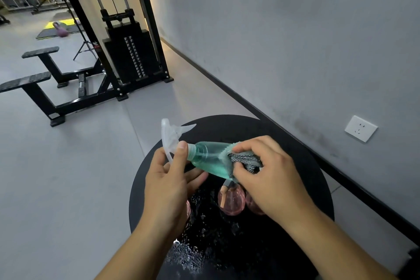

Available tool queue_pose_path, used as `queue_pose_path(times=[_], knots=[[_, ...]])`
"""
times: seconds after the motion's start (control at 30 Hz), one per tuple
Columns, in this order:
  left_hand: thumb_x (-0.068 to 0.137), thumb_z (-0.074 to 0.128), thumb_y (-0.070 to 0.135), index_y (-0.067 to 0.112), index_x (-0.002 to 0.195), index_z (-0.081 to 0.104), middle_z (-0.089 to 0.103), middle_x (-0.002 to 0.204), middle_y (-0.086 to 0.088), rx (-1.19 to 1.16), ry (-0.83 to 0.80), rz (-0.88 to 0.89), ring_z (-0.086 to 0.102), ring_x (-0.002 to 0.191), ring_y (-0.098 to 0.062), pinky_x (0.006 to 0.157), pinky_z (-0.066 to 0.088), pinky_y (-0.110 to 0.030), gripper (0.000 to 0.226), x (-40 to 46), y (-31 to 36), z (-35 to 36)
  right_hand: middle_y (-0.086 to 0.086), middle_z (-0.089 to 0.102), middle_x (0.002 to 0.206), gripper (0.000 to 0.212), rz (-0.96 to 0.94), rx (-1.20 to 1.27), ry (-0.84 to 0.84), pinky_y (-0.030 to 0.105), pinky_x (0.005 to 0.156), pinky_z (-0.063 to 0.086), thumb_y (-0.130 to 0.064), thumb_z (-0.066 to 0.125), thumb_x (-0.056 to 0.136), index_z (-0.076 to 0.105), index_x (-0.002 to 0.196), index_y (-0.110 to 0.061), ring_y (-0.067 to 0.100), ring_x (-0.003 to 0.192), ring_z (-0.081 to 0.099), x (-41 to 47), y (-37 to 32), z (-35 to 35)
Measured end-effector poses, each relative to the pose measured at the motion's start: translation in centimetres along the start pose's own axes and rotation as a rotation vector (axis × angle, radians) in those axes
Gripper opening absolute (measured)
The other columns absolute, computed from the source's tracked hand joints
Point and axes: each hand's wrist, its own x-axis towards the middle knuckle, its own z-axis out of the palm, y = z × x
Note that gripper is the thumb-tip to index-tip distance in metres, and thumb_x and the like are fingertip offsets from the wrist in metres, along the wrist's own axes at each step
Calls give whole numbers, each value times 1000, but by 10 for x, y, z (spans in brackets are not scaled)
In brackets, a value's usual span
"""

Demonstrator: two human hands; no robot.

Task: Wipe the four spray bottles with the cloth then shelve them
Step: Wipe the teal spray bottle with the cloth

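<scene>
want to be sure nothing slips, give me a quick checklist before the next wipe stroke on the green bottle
1. Left hand grips the green bottle at its neck: ok.
2. Right hand pinches the cloth against the bottle: ok.
3. Bottle held clear above the round table: ok.
4. Table dry: not ok, droplets near the front edge.
5. Pink bottles below, out of the stroke's way: cannot tell.
6. Shelf within reach: cannot tell.

You hold a green spray bottle (208,159) over a round black table (295,166).
Your left hand (168,186) grips its neck; your right hand (270,179) presses a grey cloth (244,159) around its body. Pink bottles (231,200) stand below, amid water droplets (188,254).
</scene>
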Motion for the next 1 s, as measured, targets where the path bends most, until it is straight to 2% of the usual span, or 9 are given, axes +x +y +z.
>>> queue_pose_path(times=[0.13,0.27,0.33,0.47,0.57,0.67,0.83,0.93,1.0], knots=[[105,62,32,22,107,68,80,118,-8,-35,-33,0,80,100,-38,80,68,-44,12,4,5,-6,-19,63,105,21,120,-54,134,16,74,55,-18,75,86,70,95,-37,0,86,66,11,14,-9],[105,59,28,19,118,68,77,123,-10,-61,-80,-3,78,108,-36,80,68,-45,18,3,1,-5,-21,64,109,24,40,-29,44,4,72,48,-14,73,89,74,101,-35,-7,97,62,4,6,-5],[105,59,27,17,119,67,77,123,-11,-64,-78,5,78,109,-36,81,68,-44,18,4,0,-5,-21,64,110,25,25,-31,27,3,73,48,-13,72,90,75,102,-35,-6,99,62,5,6,-6],[105,58,26,17,112,65,76,122,-12,-110,-66,18,76,111,-39,84,66,-49,13,7,2,-9,-22,65,107,25,102,-28,116,20,79,58,-17,71,90,74,102,-39,2,87,68,13,13,-14],[105,58,27,18,113,64,77,121,-9,-105,-76,16,77,111,-37,86,66,-50,13,6,0,-8,-22,65,111,27,6,-61,89,5,85,48,-12,72,90,75,105,-34,-5,103,63,8,9,-8],[105,58,25,18,120,67,79,115,-5,-70,-87,19,79,106,-31,84,67,-48,19,4,-2,-6,-23,65,112,28,-26,-57,27,5,87,47,-12,71,90,76,107,-33,-6,107,61,5,6,-5],[103,59,26,16,116,67,79,115,-6,-77,-77,36,78,109,-35,88,64,-55,18,5,1,-6,-22,65,106,23,75,-94,106,5,73,46,-17,71,91,74,105,-35,-6,92,64,12,14,-13],[104,58,25,15,122,66,79,115,-6,-32,-90,53,79,106,-31,85,66,-49,21,2,-2,-2,-22,65,110,25,22,-82,72,-2,77,42,-13,69,93,74,107,-33,-12,102,59,8,8,-9],[105,57,24,16,121,65,80,116,-7,11,-118,54,79,105,-29,80,68,-43,20,-2,-6,0,-24,63,116,26,-21,-38,-3,-1,77,44,-13,66,96,74,112,-33,-13,102,60,3,1,-6]])
